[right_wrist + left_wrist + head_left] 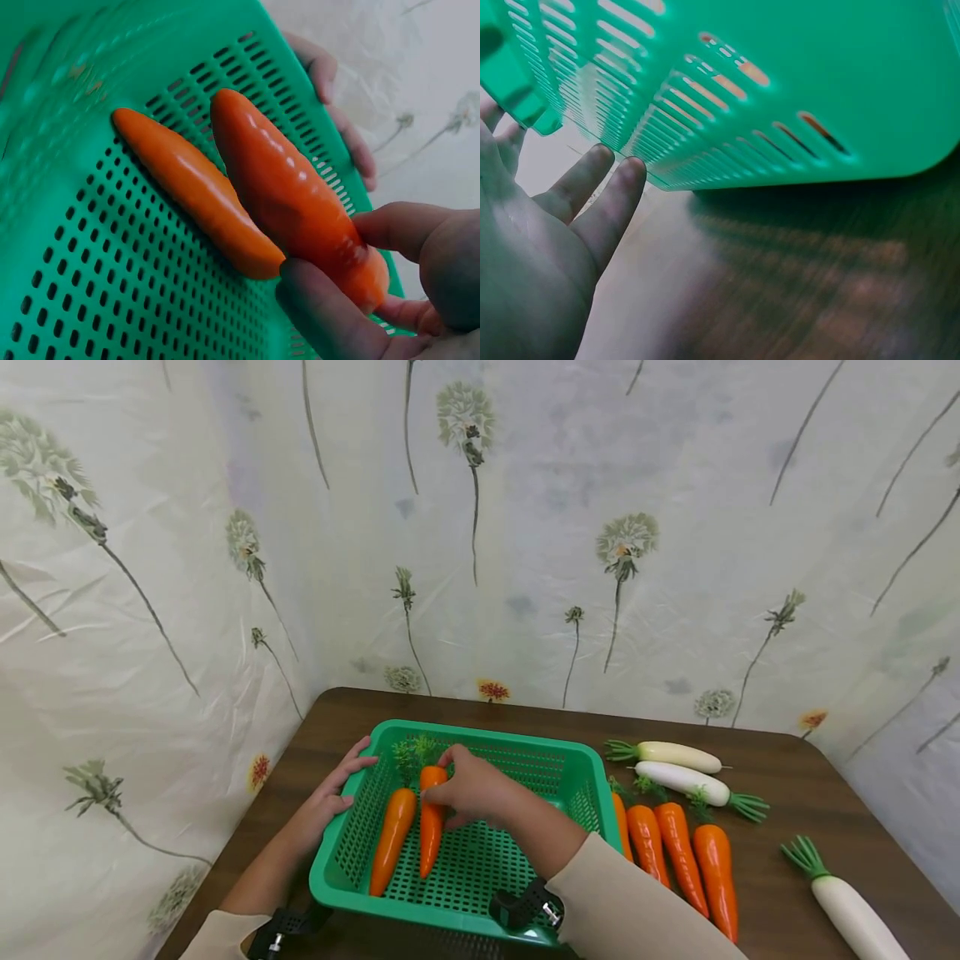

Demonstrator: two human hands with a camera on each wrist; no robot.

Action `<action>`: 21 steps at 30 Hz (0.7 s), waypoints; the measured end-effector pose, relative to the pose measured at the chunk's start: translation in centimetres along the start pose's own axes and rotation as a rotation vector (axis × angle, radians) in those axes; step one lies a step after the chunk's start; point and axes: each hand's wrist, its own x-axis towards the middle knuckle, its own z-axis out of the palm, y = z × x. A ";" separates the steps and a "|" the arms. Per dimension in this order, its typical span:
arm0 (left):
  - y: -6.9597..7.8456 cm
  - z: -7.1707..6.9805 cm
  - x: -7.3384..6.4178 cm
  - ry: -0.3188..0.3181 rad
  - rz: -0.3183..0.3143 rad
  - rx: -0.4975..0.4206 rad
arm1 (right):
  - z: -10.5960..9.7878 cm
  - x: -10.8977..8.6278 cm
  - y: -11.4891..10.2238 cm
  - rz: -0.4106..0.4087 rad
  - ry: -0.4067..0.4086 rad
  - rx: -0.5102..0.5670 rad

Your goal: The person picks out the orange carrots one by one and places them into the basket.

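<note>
My right hand (472, 785) pinches an orange carrot (431, 839) near its leafy top, thumb on one side and fingers on the other. In the right wrist view this carrot (285, 187) hangs at a tilt over the basket's floor, tip away from the hand. Beside it a second carrot (393, 839) lies inside the green basket (480, 927), along its left part. My left hand (330, 797) rests at the basket's left rim, with fingertips over the edge. In the left wrist view two straight fingers (607, 206) reach toward the basket's slotted outer wall.
Right of the basket, several carrots (678, 852) lie side by side on the dark wooden table (780, 777). Two white radishes (682, 781) lie behind them, and another radish (858, 914) at the far right. A flower-print cloth (525, 527) hangs behind the table.
</note>
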 end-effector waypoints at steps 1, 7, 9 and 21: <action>0.0 0.0 0.0 0.000 -0.002 0.000 | 0.0 0.0 0.1 0.005 -0.007 0.007; 0.0 -0.1 0.0 -0.008 0.015 0.000 | 0.3 0.2 0.4 0.023 -0.038 0.040; -0.1 -0.2 0.0 -0.008 0.018 -0.005 | 0.4 0.3 0.5 0.025 -0.050 0.047; 0.1 0.1 0.0 -0.010 0.028 -0.010 | 0.2 0.5 1.0 0.037 -0.062 0.033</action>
